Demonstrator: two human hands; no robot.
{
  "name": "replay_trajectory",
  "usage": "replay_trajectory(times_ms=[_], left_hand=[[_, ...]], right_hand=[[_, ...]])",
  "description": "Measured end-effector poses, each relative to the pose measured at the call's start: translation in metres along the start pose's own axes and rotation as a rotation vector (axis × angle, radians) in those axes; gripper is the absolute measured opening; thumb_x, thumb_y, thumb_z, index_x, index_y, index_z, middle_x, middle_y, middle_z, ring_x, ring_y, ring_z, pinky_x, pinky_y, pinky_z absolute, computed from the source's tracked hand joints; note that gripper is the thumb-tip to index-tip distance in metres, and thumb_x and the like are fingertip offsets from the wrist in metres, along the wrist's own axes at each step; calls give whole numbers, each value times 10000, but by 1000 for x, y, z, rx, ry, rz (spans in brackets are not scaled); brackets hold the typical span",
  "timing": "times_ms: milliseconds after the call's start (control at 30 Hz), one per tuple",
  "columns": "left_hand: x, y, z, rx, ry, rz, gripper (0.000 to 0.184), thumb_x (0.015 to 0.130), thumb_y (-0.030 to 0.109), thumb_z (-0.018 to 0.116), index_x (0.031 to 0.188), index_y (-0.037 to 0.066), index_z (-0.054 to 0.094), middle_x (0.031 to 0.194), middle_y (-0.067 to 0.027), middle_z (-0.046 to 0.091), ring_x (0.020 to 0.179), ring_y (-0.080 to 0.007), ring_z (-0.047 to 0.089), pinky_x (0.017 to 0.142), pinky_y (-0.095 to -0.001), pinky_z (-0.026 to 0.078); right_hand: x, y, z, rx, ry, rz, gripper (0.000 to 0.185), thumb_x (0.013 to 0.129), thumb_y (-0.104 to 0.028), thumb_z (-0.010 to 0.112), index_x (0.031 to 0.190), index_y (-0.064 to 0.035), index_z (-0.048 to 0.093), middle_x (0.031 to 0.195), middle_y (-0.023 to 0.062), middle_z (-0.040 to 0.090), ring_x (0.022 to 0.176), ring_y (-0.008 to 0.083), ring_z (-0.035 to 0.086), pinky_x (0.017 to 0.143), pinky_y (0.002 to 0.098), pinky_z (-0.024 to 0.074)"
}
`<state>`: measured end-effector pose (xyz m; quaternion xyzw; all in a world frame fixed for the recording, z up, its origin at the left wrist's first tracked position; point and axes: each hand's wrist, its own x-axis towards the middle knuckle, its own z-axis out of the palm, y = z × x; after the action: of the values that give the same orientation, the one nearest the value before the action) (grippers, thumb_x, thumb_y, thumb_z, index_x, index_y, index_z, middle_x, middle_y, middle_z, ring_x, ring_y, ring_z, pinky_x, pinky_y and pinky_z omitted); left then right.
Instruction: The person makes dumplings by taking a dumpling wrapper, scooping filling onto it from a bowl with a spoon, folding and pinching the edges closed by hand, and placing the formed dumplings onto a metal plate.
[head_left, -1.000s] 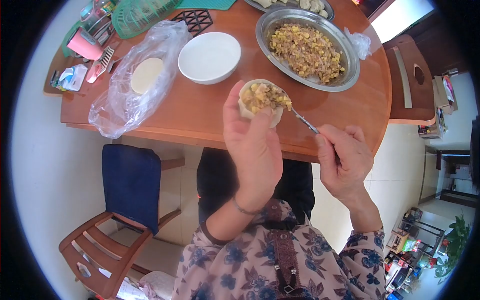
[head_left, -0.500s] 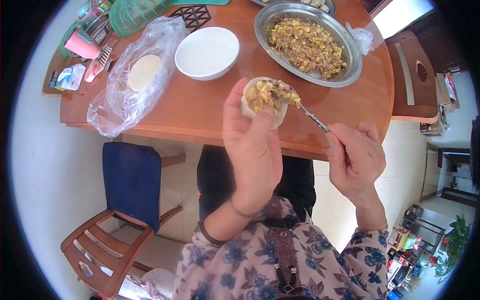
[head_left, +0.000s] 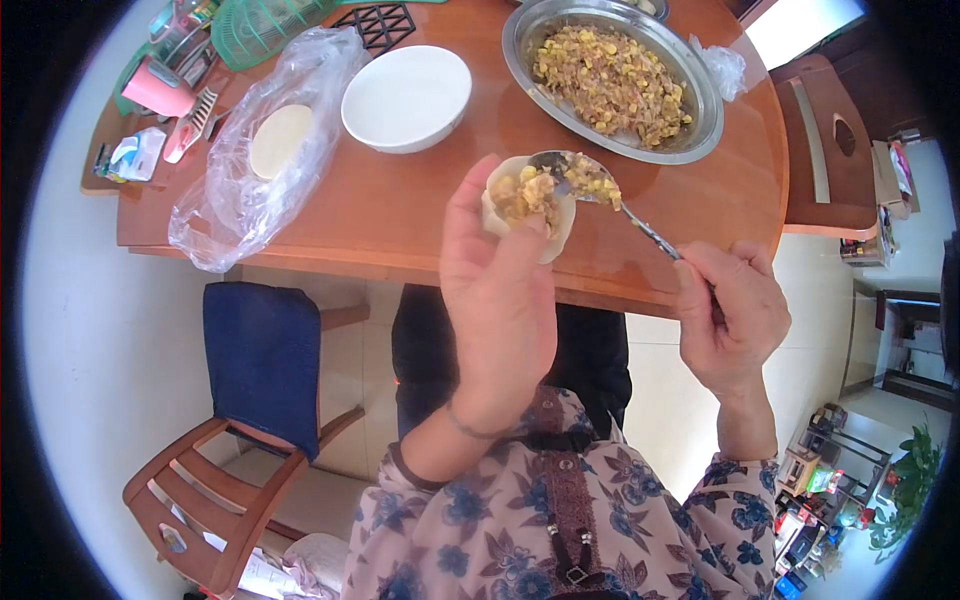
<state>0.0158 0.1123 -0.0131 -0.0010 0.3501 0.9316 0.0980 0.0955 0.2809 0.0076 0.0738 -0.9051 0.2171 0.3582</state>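
My left hand (head_left: 505, 310) is closed around a round dough wrapper (head_left: 556, 235), its thumb pressing at the edge. On the wrapper lies a lump of yellow and brown filling (head_left: 522, 194). My right hand (head_left: 735, 315) grips the handle of a metal spoon (head_left: 650, 233). The spoon's bowl is at the wrapper's right edge and still carries some filling. Beyond my hands stands a large metal basin (head_left: 712, 115) of the same chopped filling (head_left: 610, 85). To the left of it is a white bowl (head_left: 407, 98).
On the wooden table (head_left: 330, 215), a clear plastic bag (head_left: 225, 215) lies at the left with one round wrapper (head_left: 281, 142). A green basket (head_left: 262, 30), a black trivet (head_left: 375, 27) and a pink cup (head_left: 160, 87) are farther back. A blue-covered chair (head_left: 262, 365) stands below left.
The spoon has drawn a little to the right, off the middle of the wrapper, leaving filling on it. My right hand has shifted slightly right with it.
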Motion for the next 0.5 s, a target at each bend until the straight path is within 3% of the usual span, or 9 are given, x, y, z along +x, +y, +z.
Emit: replay_trajectory(times_ms=[67, 133, 367, 500], left_hand=[[0, 3, 0, 39, 6, -33, 484, 971, 13, 567, 1431, -15, 418, 1358, -140, 554, 1261, -248, 563, 1084, -434, 473], [-3, 8, 3, 37, 12, -53, 474, 988, 51, 540, 1435, -29, 405, 1368, -147, 544, 1267, -252, 558, 1084, -438, 471], [-5, 22, -1, -53, -22, -191, 521, 1045, 254, 396, 1450, -73, 369, 1409, -172, 504, 1309, -283, 523, 1087, -457, 450], [-7, 27, -2, -45, 8, -198, 526, 1043, 269, 395, 1442, -74, 378, 1415, -173, 500, 1313, -289, 517, 1092, -460, 442]], right_hand=[[0, 1, -2, 8, -3, -4, 107, 843, 39, 727, 939, -7, 715, 707, 45, 645, 514, 167, 463, 632, 318, 412], [0, 2, -4, 2, 30, 10, 142, 807, 18, 764, 924, -55, 729, 710, 27, 673, 554, 173, 571, 612, 322, 399], [3, 0, -7, 13, -46, -38, 147, 798, 21, 767, 917, -55, 729, 704, 21, 670, 549, 171, 568, 610, 322, 396], [4, 3, -6, 9, -14, -49, 150, 787, 19, 773, 909, -55, 729, 692, 23, 665, 545, 170, 565, 607, 321, 391]])
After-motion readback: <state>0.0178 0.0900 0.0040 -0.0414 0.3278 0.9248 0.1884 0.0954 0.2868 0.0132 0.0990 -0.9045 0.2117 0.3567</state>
